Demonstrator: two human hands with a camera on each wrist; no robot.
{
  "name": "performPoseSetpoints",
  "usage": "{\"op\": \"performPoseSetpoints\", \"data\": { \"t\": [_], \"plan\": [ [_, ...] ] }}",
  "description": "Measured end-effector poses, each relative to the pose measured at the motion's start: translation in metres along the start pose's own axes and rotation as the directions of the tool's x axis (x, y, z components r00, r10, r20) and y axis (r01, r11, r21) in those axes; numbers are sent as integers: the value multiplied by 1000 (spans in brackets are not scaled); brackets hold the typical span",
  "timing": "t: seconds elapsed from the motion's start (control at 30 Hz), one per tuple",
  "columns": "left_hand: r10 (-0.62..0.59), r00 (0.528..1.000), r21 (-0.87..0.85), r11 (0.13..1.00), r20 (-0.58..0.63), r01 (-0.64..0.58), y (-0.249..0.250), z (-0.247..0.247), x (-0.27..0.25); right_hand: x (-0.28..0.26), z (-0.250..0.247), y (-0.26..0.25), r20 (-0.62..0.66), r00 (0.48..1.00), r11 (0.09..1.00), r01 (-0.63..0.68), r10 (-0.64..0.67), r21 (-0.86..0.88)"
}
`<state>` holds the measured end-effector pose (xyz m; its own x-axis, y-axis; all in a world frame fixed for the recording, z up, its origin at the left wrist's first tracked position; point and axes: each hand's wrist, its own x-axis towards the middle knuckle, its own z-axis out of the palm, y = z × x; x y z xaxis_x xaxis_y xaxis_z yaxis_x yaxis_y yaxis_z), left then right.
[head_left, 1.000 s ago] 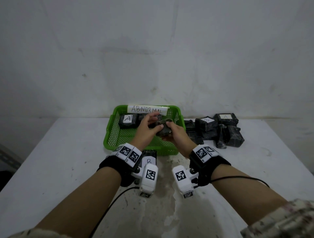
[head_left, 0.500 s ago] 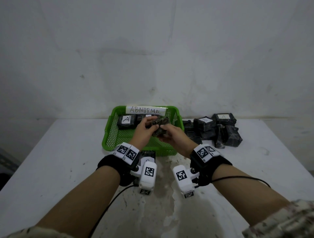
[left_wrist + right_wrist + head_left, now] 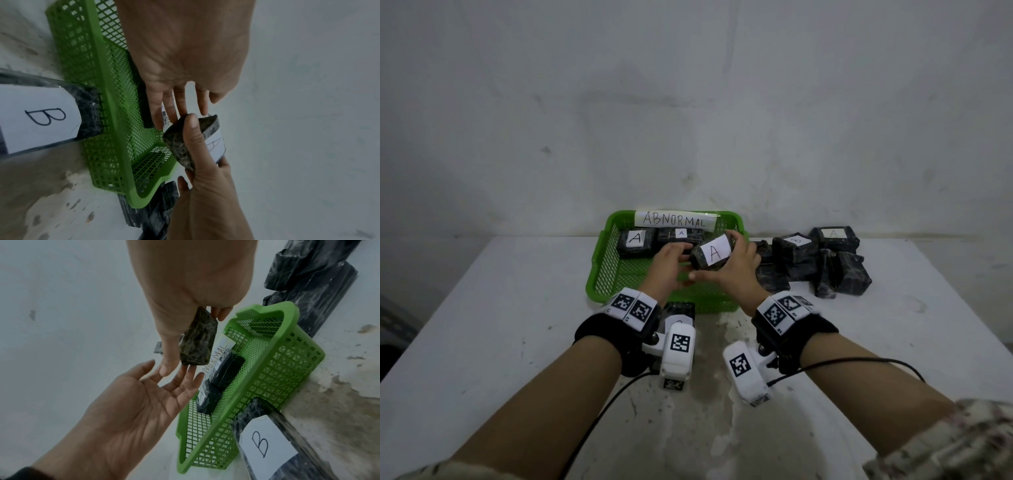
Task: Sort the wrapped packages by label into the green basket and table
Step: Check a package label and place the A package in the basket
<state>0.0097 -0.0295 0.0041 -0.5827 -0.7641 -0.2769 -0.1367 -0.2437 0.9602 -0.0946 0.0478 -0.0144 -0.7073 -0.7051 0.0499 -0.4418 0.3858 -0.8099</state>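
**Package turned, label A now up**

Nearest on the bench [image 3: 482, 342]: B package [image 3: 681, 310], untouched. Above the green basket [image 3: 599, 270]: held package [image 3: 710, 255], gripped by right hand [image 3: 736, 270], no longer shared. Left hand [image 3: 666, 270] now let go, fingers spread. Farther back: two A packages [image 3: 635, 241] in the basket as before.

basket [image 3: 599, 270] – two packages [image 3: 635, 241] inside | pile [image 3: 822, 260] right | B package [image 3: 681, 310] in front
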Motion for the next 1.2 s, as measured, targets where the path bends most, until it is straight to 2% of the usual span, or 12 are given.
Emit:
{"op": "performPoseSetpoints", "data": {
  "t": [0.17, 0.33, 0.4, 0.47, 0.53, 0.63, 0.77, 0.83, 1.0, 1.07, 1.13, 1.2],
  "plan": [
    [20, 998, 33, 999, 54, -21, -5, -3, 4, 6, 3, 0, 87, 994, 996, -63, 68, -59],
    [63, 997, 119, 991, -39, -58, -4, -7, 23, 16, 4, 1, 210, 968, 972, -171, 136, 160],
    [90, 996, 160, 984, -29, -84, -2, -9, 29, 21, 9, 1, 239, 940, 895, -314, 245, 317],
    [82, 996, 182, 980, -24, -76, -1, -12, 37, 27, 12, 3, 319, 901, 751, -424, 294, 506],
    [67, 998, 216, 974, -16, -62, 0, -14, 45, 31, 11, -1, 364, 881, 644, -469, 301, 604],
    [56, 998, 320, 946, -33, -43, 0, -23, 58, 44, 16, -6, 321, 866, 572, -495, 383, 654],
    [90, 970, 447, 894, -226, 21, -2, -47, 87, 64, 24, -2, 285, 770, 438, -580, 572, 687],
    [78, 926, 540, 829, -369, 145, -3, -61, 100, 75, 28, 4, 284, 720, 388, -613, 634, 689],
    [19, 793, 563, 715, -609, 414, -8, -76, 115, 92, 34, 11, 250, 626, 382, -694, 738, 610],
    [-49, 768, 536, 688, -638, 489, -13, -78, 121, 98, 34, 8, 296, 634, 397, -716, 715, 574],
    [-112, 756, 514, 669, -645, 537, -19, -80, 127, 107, 35, 8, 302, 663, 479, -722, 685, 500],
    [-92, 758, 523, 671, -646, 526, -24, -80, 131, 116, 39, 6, 304, 676, 505, -718, 671, 480]
  ]
}}
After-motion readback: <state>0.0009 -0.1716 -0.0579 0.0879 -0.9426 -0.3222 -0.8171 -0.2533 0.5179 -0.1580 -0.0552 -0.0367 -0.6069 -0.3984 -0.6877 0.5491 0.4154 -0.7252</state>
